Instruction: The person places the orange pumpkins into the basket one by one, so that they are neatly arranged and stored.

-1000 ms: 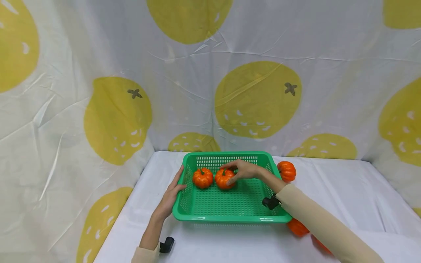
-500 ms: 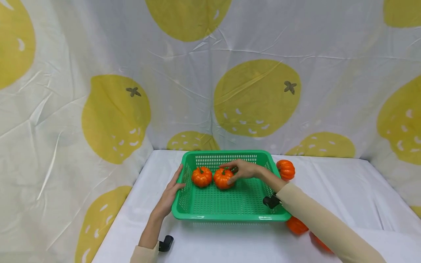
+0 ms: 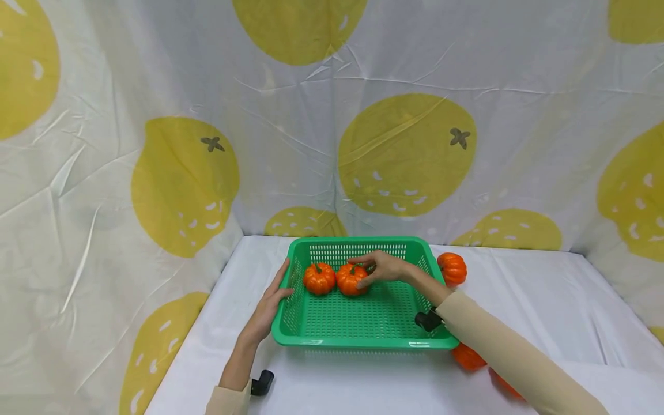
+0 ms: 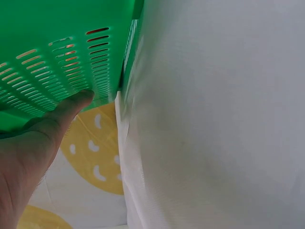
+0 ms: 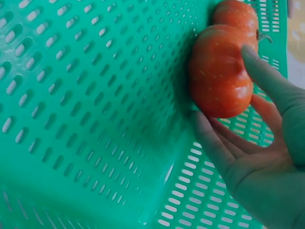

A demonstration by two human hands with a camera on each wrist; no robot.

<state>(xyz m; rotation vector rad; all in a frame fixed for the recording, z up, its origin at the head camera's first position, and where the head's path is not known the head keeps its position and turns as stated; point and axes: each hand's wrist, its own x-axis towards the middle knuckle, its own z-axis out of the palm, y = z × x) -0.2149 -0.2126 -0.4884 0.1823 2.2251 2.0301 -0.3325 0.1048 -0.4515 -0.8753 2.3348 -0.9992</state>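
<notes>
A green plastic basket [image 3: 363, 344] with slotted walls stands at the middle of the table. Inside it, towards the back left, a small orange pumpkin [image 3: 319, 280] lies side by side with a second orange pumpkin [image 3: 347, 282]. My right hand [image 3: 381, 269] reaches over the basket and holds the second pumpkin, thumb on one side and fingers on the other. The right wrist view has this pumpkin [image 5: 220, 74] low against the basket floor. My left hand [image 3: 270, 305] lies along the outside of the basket's left wall, fingers extended; a fingertip [image 4: 85, 98] touches the slots.
To the right of the basket lies an orange pumpkin [image 3: 452, 269] near the back. Another orange pumpkin [image 3: 468, 357] is by the front right corner, and an orange object [image 3: 505, 385] is partly hidden under the right sleeve. A lemon-print cloth [image 3: 290, 144] hangs behind and beside the white-covered table.
The held pumpkin has shifted slightly left, closing the small gap to the other pumpkin, and my right hand has barely moved. The left hand stays at the basket's side.
</notes>
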